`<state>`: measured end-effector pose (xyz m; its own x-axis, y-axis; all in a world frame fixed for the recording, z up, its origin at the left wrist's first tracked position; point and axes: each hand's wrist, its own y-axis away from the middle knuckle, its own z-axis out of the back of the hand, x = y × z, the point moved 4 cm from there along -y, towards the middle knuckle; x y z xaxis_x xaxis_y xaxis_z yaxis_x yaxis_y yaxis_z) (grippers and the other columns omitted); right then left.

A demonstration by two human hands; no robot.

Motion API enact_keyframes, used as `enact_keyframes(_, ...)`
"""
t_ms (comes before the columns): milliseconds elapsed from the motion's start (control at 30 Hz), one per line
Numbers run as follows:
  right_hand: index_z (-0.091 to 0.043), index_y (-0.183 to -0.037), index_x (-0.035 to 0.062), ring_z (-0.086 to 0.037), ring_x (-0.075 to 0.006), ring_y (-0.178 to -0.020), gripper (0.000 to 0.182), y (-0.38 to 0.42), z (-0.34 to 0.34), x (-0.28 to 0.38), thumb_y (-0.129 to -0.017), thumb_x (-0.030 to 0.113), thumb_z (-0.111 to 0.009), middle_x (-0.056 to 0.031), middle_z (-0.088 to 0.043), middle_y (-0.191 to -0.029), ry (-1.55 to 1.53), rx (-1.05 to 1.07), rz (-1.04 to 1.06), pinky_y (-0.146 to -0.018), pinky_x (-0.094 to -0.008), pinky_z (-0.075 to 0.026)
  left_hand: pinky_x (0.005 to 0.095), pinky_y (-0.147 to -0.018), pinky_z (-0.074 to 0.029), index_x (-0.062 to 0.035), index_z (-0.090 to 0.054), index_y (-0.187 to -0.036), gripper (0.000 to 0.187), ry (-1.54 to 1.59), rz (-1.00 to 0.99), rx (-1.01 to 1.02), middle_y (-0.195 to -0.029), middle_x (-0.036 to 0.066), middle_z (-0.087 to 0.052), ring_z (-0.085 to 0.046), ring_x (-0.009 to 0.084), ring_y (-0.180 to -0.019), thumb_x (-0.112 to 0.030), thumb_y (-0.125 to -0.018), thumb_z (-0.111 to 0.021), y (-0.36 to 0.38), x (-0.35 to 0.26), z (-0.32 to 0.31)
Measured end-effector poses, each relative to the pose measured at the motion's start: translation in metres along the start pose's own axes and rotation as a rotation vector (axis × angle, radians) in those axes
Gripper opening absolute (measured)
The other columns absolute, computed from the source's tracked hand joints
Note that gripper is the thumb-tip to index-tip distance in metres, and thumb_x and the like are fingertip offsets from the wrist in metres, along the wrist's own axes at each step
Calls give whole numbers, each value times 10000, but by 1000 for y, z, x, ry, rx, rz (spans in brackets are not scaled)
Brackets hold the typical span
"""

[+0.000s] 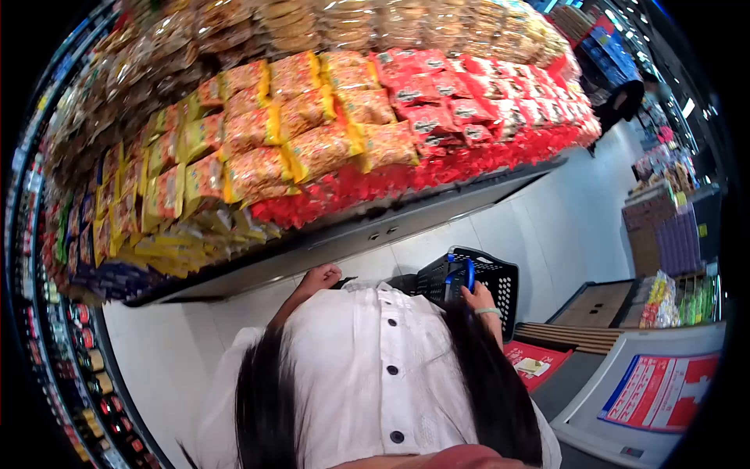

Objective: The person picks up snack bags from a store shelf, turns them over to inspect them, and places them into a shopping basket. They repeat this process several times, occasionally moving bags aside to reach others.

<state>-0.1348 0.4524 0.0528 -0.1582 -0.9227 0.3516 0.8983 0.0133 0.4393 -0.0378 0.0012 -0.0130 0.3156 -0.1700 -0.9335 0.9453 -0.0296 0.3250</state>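
Note:
My right hand [481, 300] is closed round the blue handle [468, 273] of a black shopping basket [505, 286], which hangs at my right side above the floor. A pale green band circles that wrist. On the other side, my left hand [321, 277] hangs in front of the white shirt with its fingers curled; whether something small is in it cannot be made out. Beyond both hands stands a display heaped with yellow-and-orange snack bags [254, 171] and red-and-white bags [428, 121].
Clear-wrapped snacks [289, 23] lie along the back of the display. Bottle shelves [101, 383] line the far left. At right are a sign board [664, 391], a wooden-edged stand [539, 332] and cartons [648, 227]. A person in dark clothes [621, 102] stands farther up the aisle.

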Motion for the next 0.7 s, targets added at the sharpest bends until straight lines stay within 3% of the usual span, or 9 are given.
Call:
enact_keyframes(67, -561, -1045, -11, -629, -464, -949, 452, 10, 12, 5, -897, 415, -580, -294, -660, -969, 66, -121, -57, -823, -510, -500, 283, -788, -512, -2, -639, -1032, 180, 48, -107, 43, -920, 68, -674, -632, 128, -871, -152, -931, -643, -19, 9, -22)
enact_keyframes(100, -538, -1068, -14, -628, -467, -953, 457, 18, -30, 50, -911, 414, -557, -308, -654, -961, -45, -41, -94, -835, -521, -495, 276, -783, -516, 5, -634, -1036, 165, -1, -82, 26, -931, 65, -678, -638, 122, -881, -123, -931, -640, -4, 24, 35)
enact_keyframes(167, -517, -1095, -14, -625, -475, -955, 475, 14, -17, 27, -919, 426, -540, -319, -648, -969, 1, -53, -99, -851, -523, -493, 265, -782, -515, -9, -638, -1055, 172, 24, -156, 17, -940, 59, -683, -643, 119, -880, -135, -938, -641, -16, 31, 10)
enact_keyframes(300, -569, -1084, 5, -627, -420, -1010, 501, 16, 5, 26, -887, 465, -580, -269, -657, -1043, 62, 17, -93, -868, -494, -496, 259, -765, -499, -27, -646, -1073, 205, 19, -132, 2, -919, 37, -679, -621, 97, -859, -187, -945, -638, -19, 24, 4)
enact_keyframes(433, -621, -1011, 61, -646, -349, -896, 377, 22, 53, 66, -855, 405, -624, -154, -663, -955, 97, -410, 157, -777, -454, -517, 254, -815, -498, -34, -667, -1064, 214, 5, -105, -33, -946, 40, -695, -625, 86, -897, -190, -918, -675, -23, 26, 7)
enact_keyframes(567, -633, -1027, 54, -644, -297, -852, 234, 15, 93, 114, -864, 220, -651, -127, -652, -928, -116, -636, 488, -722, -387, -522, 253, -830, -495, -34, -669, -1056, 193, -20, -117, -32, -956, 37, -694, -616, 79, -904, -158, -909, -682, -29, 24, 1)
enact_keyframes(600, -639, -1000, 51, -631, -320, -866, 211, 15, 100, 128, -854, 202, -661, -140, -649, -918, -184, -658, 564, -743, -404, -515, 255, -835, -493, -34, -661, -1061, 192, -39, -233, -36, -973, 39, -690, -612, 79, -916, -148, -908, -683, -28, 24, -1)
enact_keyframes(667, -646, -997, 45, -621, -319, -862, 188, 17, 122, 162, -842, 147, -675, -142, -647, -907, -260, -657, 716, -762, -391, -511, 258, -855, -484, -34, -640, -1078, 183, 159, -221, 12, -995, 33, -660, -597, 81, -955, -140, -931, -659, -26, 8, -8)
enact_keyframes(700, -648, -1021, 41, -626, -295, -843, 198, 19, 132, 178, -838, 109, -679, -130, -648, -904, -273, -648, 784, -761, -360, -513, 265, -863, -485, -26, -634, -1077, 186, -75, -191, 15, -994, 28, -652, -600, 89, -960, -152, -941, -647, -22, -17, -5)
